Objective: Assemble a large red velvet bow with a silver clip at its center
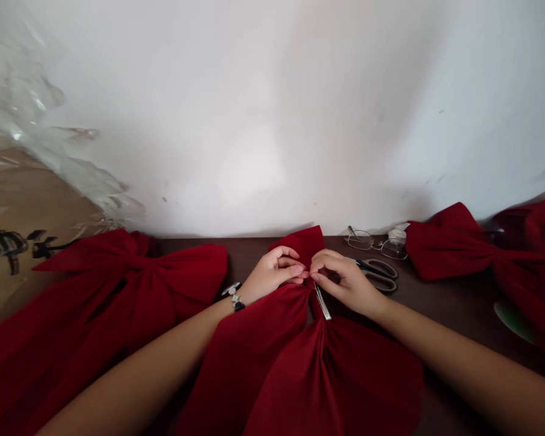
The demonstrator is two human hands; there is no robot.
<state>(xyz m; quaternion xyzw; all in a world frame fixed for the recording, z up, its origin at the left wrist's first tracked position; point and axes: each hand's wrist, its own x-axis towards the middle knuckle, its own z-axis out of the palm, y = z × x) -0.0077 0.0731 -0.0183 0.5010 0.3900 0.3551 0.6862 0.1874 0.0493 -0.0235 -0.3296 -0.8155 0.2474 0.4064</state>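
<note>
A large dark-red fabric bow [272,363] lies in the middle of the table, its centre gathered into a narrow waist. My left hand [272,272] and my right hand [345,280] both pinch that waist from either side, their fingertips almost meeting. A slim metal clip [322,301] lies along the gathered centre, just below my right fingers. Metal scissors [379,274] lie to the right of my right hand, close to it. A beaded bracelet [234,297] circles my left wrist.
Similar red bows lie to the left [104,290] and right [481,254] on the dark wooden table [454,309]. Wire glasses [376,244] sit by the white wall [272,121]. Clear plastic [27,103] covers cardboard [27,206] at the left.
</note>
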